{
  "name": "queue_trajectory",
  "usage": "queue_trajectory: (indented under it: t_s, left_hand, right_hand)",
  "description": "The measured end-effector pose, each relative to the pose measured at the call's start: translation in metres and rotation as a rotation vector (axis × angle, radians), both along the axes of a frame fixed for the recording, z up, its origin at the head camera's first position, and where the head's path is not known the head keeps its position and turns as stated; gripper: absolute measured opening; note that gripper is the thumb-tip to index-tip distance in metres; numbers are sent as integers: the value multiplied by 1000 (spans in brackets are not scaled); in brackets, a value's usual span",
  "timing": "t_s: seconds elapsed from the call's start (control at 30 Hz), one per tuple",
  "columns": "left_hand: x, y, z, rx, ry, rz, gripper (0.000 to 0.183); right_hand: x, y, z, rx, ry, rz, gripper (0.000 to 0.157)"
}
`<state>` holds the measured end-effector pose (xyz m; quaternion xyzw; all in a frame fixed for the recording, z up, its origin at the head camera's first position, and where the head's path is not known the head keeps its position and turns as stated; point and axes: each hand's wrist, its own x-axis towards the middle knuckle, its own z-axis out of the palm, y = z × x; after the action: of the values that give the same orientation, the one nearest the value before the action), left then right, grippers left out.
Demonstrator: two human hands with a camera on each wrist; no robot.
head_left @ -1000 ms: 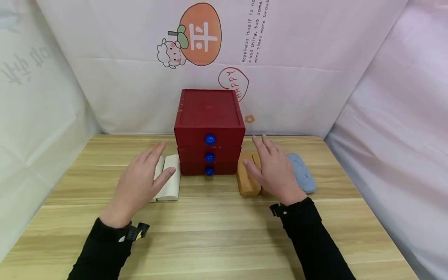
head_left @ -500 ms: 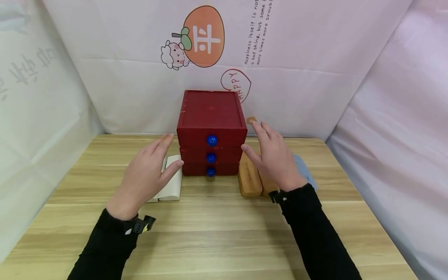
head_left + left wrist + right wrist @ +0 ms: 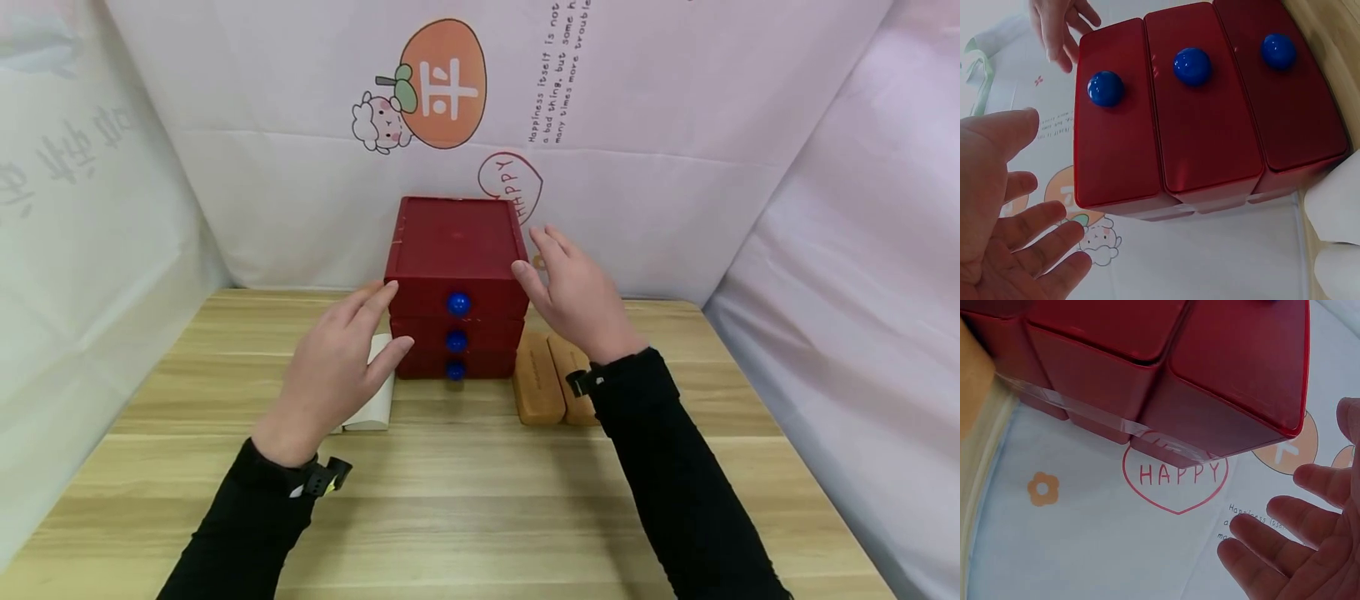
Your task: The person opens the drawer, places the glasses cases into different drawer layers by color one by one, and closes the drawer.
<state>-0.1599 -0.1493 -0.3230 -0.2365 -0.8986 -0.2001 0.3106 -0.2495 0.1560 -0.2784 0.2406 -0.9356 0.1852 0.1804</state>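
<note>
– Where's the red drawer unit (image 3: 457,258)?
– At the back of the wooden table (image 3: 465,508), its three blue knobs (image 3: 457,341) facing the front
– Does anything grip it?
– No, the left hand (image 3: 333,367), near its front left edge, and the right hand (image 3: 581,296), by its upper right edge, are empty, fingers extended and thumbs apart
– And around them?
– Two tan blocks (image 3: 539,383) on the table at right, white pieces (image 3: 375,408) partly behind the left hand, a printed cloth (image 3: 660,200) hanging behind

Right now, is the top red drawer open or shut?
Shut: the top drawer sits flush beneath the red cover, with no opening visible.
</note>
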Motion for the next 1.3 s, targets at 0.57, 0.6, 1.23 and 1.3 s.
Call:
queue_trajectory:
  t_s: [0.57, 0.6, 1.23, 1.3]
  left_hand:
    - [-6, 30, -5, -32, 106, -36, 58]
    - [-6, 32, -5, -33, 104, -38, 58]
    - [-20, 55, -13, -31, 85, 16, 52]
    - [-22, 57, -13, -29, 87, 19, 52]
  right_hand:
    - [-29, -5, 16, 3, -96, 44, 66]
    - [-30, -5, 16, 2, -99, 48, 65]
    - [-44, -8, 13, -5, -120, 56, 45]
    - [-44, -8, 13, -5, -122, 54, 45]
